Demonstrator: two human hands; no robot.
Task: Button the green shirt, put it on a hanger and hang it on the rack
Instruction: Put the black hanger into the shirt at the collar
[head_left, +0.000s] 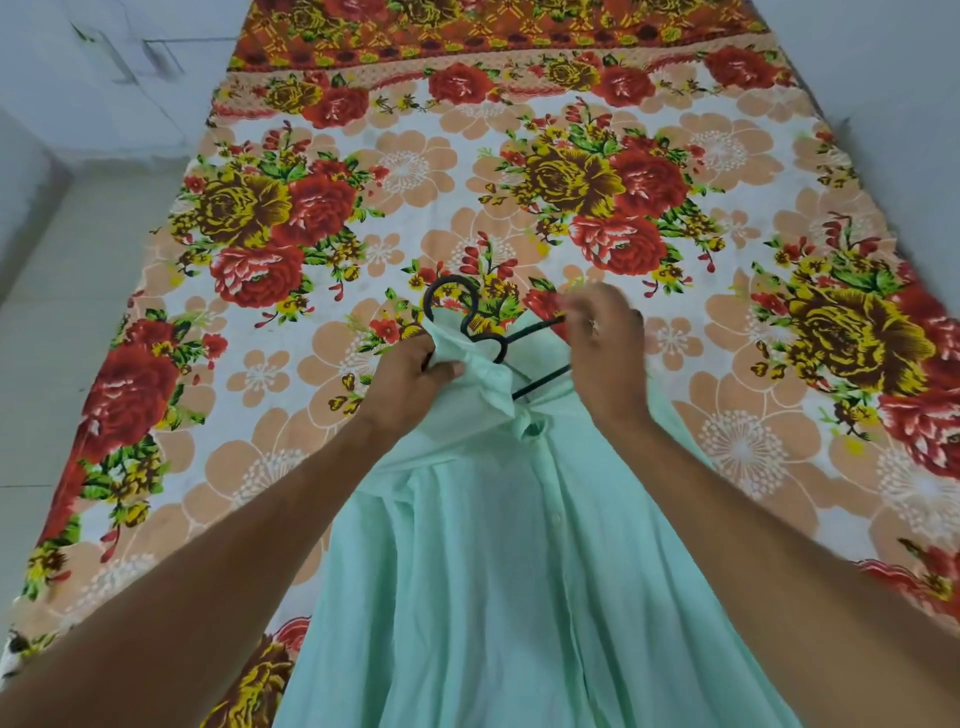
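Note:
A pale green shirt (498, 561) lies lengthwise on the bed, its placket buttoned down the middle and its collar end away from me. A black hanger (470, 317) sits at the collar, hook pointing away, its bars partly under the cloth. My left hand (410, 382) grips the bunched collar and left shoulder of the shirt. My right hand (605, 340) pinches the right arm of the hanger near the shirt's right shoulder.
The bed is covered by a floral sheet (571, 171) of red, yellow and peach flowers. Pale floor (67, 291) runs along the bed's left side, and a white wall or cabinet (104, 62) stands at the far left.

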